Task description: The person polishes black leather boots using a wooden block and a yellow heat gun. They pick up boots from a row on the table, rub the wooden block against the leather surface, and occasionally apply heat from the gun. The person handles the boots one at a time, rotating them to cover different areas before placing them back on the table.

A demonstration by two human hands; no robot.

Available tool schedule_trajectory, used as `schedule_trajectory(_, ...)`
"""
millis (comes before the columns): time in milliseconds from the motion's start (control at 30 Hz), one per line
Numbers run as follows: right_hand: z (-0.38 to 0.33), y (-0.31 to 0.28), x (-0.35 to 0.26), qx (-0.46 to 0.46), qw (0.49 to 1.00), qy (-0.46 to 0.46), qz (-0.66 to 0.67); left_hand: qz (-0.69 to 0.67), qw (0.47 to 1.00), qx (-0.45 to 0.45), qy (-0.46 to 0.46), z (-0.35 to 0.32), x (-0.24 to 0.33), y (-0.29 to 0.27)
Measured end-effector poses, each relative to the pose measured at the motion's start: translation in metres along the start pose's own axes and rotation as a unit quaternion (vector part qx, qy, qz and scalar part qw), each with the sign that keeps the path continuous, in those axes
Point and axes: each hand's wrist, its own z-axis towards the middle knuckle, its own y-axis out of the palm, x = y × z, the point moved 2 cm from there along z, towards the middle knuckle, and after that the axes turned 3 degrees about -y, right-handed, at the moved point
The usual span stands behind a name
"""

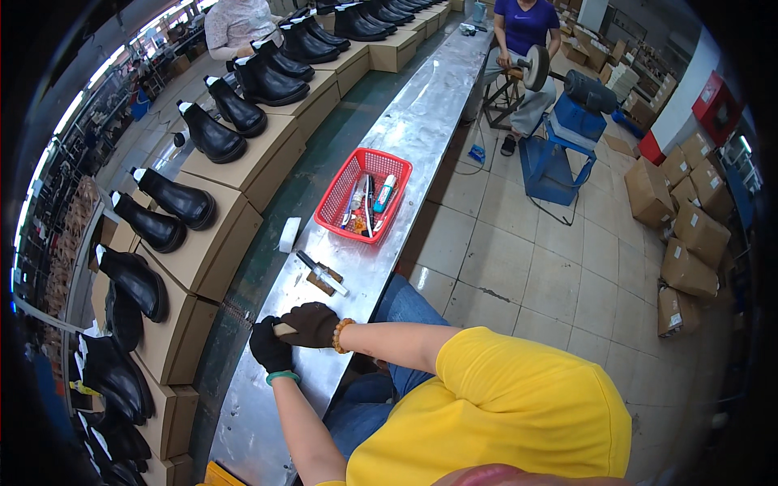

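Observation:
My left hand (270, 345), in a black glove with a green bangle at the wrist, is closed low over the metal bench (259, 413). Against it presses my right hand (311, 326), in a dark brown glove above a beaded bracelet, its fingers curled in. A small tan piece (284, 330) shows between the two gloves; most of it is hidden, so its kind is unclear. Just beyond my hands, a pen-like tool with a dark handle and white end (322, 274) lies across a brown block (325, 279). A white roll (289, 234) stands near the bench's left edge.
A red plastic basket (326, 212) with tools and a tube sits farther along the bench. To the left, black ankle boots (212, 131) stand on cardboard boxes (271, 166). A co-worker (527, 28) sits by a wheel machine (536, 68); cartons (701, 231) are stacked at right.

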Motion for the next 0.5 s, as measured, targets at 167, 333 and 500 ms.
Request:
schedule_trajectory(167,-0.001,-0.0001,-0.0009,0.016,1.0,-0.005,0.006,-0.002,1.0,0.013,0.008,-0.0009,0.0003,-0.0007)
schedule_trajectory(333,-0.0002,0.0027,-0.0015,0.011,1.0,0.001,-0.002,-0.013,1.0,0.014,0.011,-0.0021,-0.0026,-0.0011)
schedule_trajectory(500,0.0001,0.0036,-0.0035,0.005,1.0,0.0,0.002,-0.012,0.998,0.055,0.031,-0.0023,-0.0007,-0.0031)
